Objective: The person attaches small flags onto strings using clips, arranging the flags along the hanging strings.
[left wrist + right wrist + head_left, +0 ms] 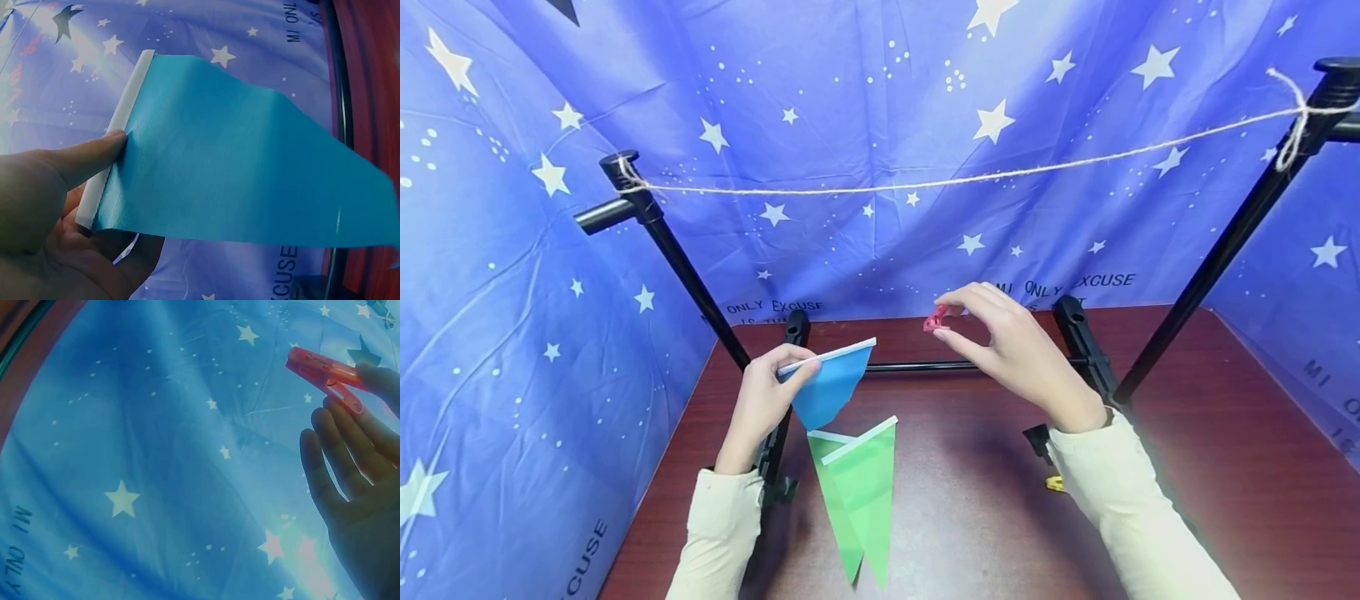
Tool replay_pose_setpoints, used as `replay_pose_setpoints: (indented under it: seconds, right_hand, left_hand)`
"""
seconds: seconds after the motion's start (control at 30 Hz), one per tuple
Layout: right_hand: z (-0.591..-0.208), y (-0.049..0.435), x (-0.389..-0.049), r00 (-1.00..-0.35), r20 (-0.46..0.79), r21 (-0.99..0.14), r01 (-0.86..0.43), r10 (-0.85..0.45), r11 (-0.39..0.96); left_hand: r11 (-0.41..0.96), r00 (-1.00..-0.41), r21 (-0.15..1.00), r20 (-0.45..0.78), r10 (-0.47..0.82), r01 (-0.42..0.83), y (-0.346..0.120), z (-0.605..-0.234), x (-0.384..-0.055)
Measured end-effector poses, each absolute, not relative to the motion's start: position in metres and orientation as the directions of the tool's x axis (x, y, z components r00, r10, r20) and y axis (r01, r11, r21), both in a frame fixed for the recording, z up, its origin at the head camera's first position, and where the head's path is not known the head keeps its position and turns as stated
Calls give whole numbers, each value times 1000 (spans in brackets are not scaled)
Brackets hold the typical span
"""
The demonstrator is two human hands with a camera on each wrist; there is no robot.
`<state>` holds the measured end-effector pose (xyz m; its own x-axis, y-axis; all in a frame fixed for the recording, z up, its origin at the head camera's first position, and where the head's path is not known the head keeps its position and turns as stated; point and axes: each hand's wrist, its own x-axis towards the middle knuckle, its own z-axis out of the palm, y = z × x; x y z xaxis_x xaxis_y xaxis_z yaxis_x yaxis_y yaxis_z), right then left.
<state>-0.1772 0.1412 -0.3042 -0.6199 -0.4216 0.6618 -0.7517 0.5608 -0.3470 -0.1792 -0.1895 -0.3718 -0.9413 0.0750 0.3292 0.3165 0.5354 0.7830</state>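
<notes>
By the left grip (765,404) a blue pennant (835,387) is held, pinched between thumb and fingers at its white band (134,94), below the left half of the string (1075,163) and apart from it. The band is probably chosen because it looks stiffest: the sheet is spread from there and its blue face is left mostly uncovered, while the lower part is let bend.

By the right grip (1018,358) a red clip (935,319) is held near its handles, below the string's middle and likewise apart from it. Its biting end is thus left free and turned away from the palm, presumably so that it can be opened by a squeeze; the other fingers are held clear.

Lower beneath the string's left half, two green pennants (872,492) are laid on the counter (970,517), overlapped, with their white-edged ends turned toward the string. Below the string's right half, a small yellow object (1055,483) is partly hidden by the right sleeve (1120,492).

The string's ends are tied to a left post (675,258) and a right post (1230,242), by which it is raised well above the counter. Behind it, a starry curtain (880,100) is hung.
</notes>
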Motion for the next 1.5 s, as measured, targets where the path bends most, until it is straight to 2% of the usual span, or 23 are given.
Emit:
replay_pose_setpoints:
  seconds: [0.27,0.9,1.27,1.5]
  right_hand:
    - [-292,129,-180,-558,701,-313,-800,-444,512]
    - [-252,98,-187,-420,767,-219,-882,-485,418]
    - [-230,75,-187,-393,768,-200,-897,-505,395]
    - [-217,64,-187,-343,778,-142,-912,-526,384]
  left_hand:
    - [537,-931,780,363,28,320,-189,-364,-185]
    - [526,-895,759,447,7,383,-199,-336,-195]
    - [508,-890,765,457,5,396,-204,-324,-201]
    - [457,-869,773,495,-3,439,-207,-315,-206]
